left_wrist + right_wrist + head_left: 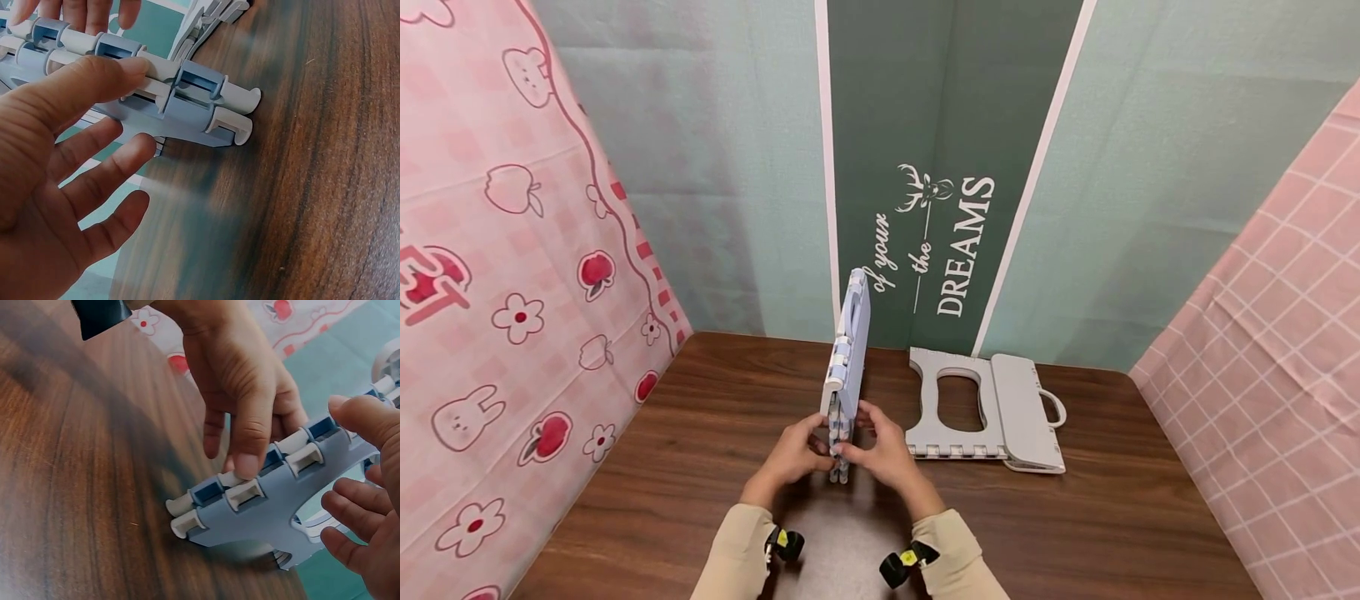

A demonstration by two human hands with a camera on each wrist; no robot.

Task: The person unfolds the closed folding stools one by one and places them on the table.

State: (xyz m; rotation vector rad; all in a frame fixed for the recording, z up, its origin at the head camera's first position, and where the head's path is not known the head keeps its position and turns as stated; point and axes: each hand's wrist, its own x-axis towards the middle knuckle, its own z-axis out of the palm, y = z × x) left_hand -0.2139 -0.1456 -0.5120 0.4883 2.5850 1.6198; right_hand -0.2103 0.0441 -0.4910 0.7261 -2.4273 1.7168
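Observation:
A folded blue and white folding stool (854, 350) stands on edge on the table, its thin hinged side facing me. My left hand (795, 454) grips its lower left side. In the left wrist view the thumb (94, 78) lies across the hinge knuckles, with the other fingers loosely bent below. My right hand (883, 450) holds the stool from the right, low down. Its thumb touches the hinged edge in the right wrist view, where the right hand (372, 500) has several fingers spread beside the panel. The stool hides some fingertips.
To the right, a grey folding stool (942, 400) lies on the table with its carry handle (1055, 408) pointing right. The brown wooden table (715, 400) meets a green cloth backdrop (752, 208) behind. Pink patterned cloths (512, 250) hang on both sides.

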